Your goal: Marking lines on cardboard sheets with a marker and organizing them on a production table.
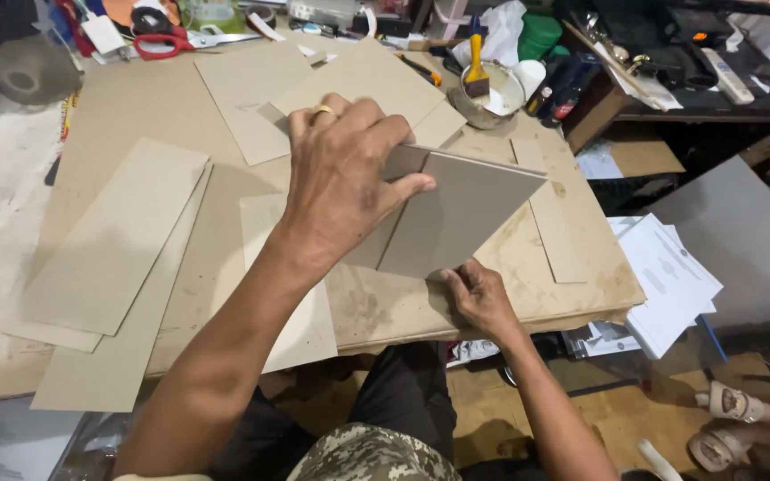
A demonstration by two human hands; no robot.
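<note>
The left hand (340, 183) grips the grey board (456, 218) at its top edge, fingers curled and thumb pinching; the right hand (479, 298) presses its lower corner, fingers together; the board stands tilted on the worktable (225, 258); steady both edges, I judge, and keep them aligned.

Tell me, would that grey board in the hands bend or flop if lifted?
Probably stiff: the grey board stays flat while the left hand and right hand grip only its edges. It looks thin, so likely light. Its flat shape shouldn't roll.
</note>
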